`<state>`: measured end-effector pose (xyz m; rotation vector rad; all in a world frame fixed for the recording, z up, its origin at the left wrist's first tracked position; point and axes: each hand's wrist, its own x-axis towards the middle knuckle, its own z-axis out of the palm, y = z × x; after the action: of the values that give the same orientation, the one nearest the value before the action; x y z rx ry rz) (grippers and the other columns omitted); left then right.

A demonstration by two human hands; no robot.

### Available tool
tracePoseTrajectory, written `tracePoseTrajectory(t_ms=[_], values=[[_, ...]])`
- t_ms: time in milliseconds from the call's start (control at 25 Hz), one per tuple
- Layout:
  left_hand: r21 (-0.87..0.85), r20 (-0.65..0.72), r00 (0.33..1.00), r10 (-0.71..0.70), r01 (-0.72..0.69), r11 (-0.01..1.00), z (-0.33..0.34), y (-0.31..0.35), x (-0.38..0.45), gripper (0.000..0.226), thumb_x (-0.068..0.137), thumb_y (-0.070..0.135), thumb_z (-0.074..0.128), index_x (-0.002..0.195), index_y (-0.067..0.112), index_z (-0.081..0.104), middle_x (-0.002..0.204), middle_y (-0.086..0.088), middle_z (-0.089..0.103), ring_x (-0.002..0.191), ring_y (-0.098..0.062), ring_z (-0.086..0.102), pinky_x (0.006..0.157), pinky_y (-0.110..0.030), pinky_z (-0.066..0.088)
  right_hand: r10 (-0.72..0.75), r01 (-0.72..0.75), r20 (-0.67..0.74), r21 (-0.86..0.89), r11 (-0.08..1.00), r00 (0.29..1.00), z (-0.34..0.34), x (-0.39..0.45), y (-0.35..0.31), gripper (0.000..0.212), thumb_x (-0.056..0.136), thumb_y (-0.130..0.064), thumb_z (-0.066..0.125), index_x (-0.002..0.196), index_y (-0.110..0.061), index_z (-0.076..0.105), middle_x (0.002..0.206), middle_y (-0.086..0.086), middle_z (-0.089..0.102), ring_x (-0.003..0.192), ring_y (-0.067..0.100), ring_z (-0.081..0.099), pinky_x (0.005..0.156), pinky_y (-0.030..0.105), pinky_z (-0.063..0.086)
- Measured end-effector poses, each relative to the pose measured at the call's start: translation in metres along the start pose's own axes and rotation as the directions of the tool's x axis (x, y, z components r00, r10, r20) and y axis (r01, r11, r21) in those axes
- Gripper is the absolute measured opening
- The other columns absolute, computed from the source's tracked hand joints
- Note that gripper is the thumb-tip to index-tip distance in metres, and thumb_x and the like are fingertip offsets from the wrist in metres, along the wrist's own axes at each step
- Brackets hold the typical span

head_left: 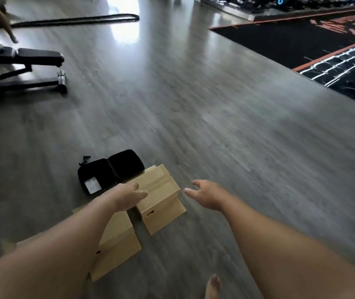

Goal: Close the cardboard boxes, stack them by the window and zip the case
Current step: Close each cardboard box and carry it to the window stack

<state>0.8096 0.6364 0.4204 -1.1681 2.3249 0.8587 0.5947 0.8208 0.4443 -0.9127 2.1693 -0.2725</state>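
— Hands first: what are they doing?

— Neither holds anything. The left hand (129,196) reaches out with relaxed fingers over the near edge of the far box (158,197); whether it touches the cardboard cannot be told. The right hand (204,194) hangs just right of that box, fingers spread, clear of it.

— Why flank the box like that?

— Probably to take it from both sides, for lifting or for pressing the flaps flat. Its top looks folded shut already.

— And the other box?

— The near box (116,244) sits just this side of the far box, a narrow strip of floor (215,126) between them, partly hidden under the left forearm. It seems closed too.

— The case?

— The case (109,171) lies spread wide on the floor, just beyond the far box and to its left, touching or nearly so, unzipped, something pale in one half.

— Anything else?

— A bench (27,65) stands well beyond the far box to the left, a dark mat (301,44) well off to the right. No window shows, only glare on the floor.
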Motion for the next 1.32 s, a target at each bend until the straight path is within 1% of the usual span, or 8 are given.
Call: tracePoseTrajectory(t_ms=[200,360,520,680,880,1000,1200,1320], values=[[-0.092,-0.037,0.989,-0.142,0.138,0.986,0.002,0.016,0.081,0.070,0.092,0.065,0.039,0.147,0.022,0.043,0.150,-0.006,0.046,0.135,-0.026,0.045,0.108,-0.042,0.040,-0.098,0.106,0.110,-0.067,0.992,0.989,-0.025,0.124,0.012,0.080,0.090,-0.070,0.048,0.154,-0.024,0.035,0.156,0.000,0.042,0.140,0.024,0.042,0.103,0.037,0.039],[-0.165,-0.070,0.973,-0.219,0.205,0.965,0.024,0.020,0.150,0.065,0.092,0.065,0.040,0.140,0.022,0.049,0.142,-0.009,0.052,0.127,-0.027,0.051,0.100,-0.039,0.044,-0.144,0.167,0.178,-0.119,0.979,0.973,-0.019,0.219,0.030,0.079,0.093,-0.066,0.047,0.156,-0.022,0.033,0.157,0.001,0.041,0.140,0.025,0.042,0.100,0.035,0.039],[-0.156,-0.029,0.959,-0.283,0.275,0.949,0.072,-0.009,0.219,0.066,0.094,0.063,0.041,0.143,0.020,0.046,0.144,-0.011,0.050,0.132,-0.029,0.047,0.106,-0.043,0.042,-0.144,0.180,0.227,-0.151,0.972,0.963,0.017,0.304,0.055,0.079,0.093,-0.067,0.047,0.156,-0.022,0.032,0.156,0.002,0.042,0.139,0.024,0.043,0.105,0.037,0.039],[-0.130,-0.047,0.952,-0.303,0.295,0.947,0.128,-0.063,0.306,0.061,0.096,0.060,0.041,0.140,0.018,0.049,0.143,-0.012,0.051,0.134,-0.031,0.042,0.105,-0.043,0.041,-0.161,0.201,0.221,-0.175,0.964,0.962,0.084,0.400,0.081,0.079,0.092,-0.067,0.045,0.155,-0.021,0.034,0.151,0.002,0.047,0.131,0.023,0.050,0.096,0.036,0.043],[-0.203,-0.178,0.896,-0.407,0.371,0.906,0.200,-0.122,0.415,0.048,0.098,0.050,0.046,0.124,0.011,0.055,0.125,-0.014,0.059,0.109,-0.030,0.057,0.087,-0.038,0.050,-0.180,0.209,0.142,-0.230,0.950,0.973,0.169,0.515,0.119,0.065,0.090,-0.065,0.051,0.136,-0.019,0.048,0.133,0.005,0.057,0.113,0.024,0.054,0.088,0.039,0.046],[-0.223,-0.284,0.837,-0.468,0.417,0.881,0.232,-0.150,0.475,0.036,0.097,0.043,0.048,0.106,0.009,0.056,0.120,-0.018,0.061,0.103,-0.034,0.058,0.082,-0.036,0.046,-0.212,0.216,0.045,-0.278,0.936,0.976,0.207,0.574,0.133,0.071,0.091,-0.063,0.054,0.140,-0.013,0.042,0.139,0.015,0.047,0.122,0.033,0.052,0.095,0.044,0.046],[-0.438,-0.406,0.718,-0.565,0.390,0.810,0.278,-0.187,0.534,0.062,0.093,0.046,0.051,0.136,0.003,0.040,0.124,-0.019,0.056,0.099,-0.033,0.055,0.073,-0.037,0.042,-0.240,0.222,-0.113,-0.150,0.963,0.964,0.252,0.644,0.141,0.070,0.091,-0.058,0.061,0.135,-0.007,0.041,0.134,0.018,0.053,0.123,0.036,0.053,0.090,0.040,0.043],[-0.572,-0.388,0.696,-0.604,0.331,0.750,0.290,-0.201,0.547,0.059,0.090,0.052,0.053,0.124,0.004,0.052,0.116,-0.016,0.060,0.097,-0.034,0.058,0.075,-0.040,0.048,-0.244,0.237,-0.216,-0.061,0.970,0.945,0.269,0.658,0.147,0.064,0.087,-0.058,0.067,0.125,-0.010,0.047,0.124,0.012,0.061,0.113,0.033,0.058,0.079,0.036,0.042]])
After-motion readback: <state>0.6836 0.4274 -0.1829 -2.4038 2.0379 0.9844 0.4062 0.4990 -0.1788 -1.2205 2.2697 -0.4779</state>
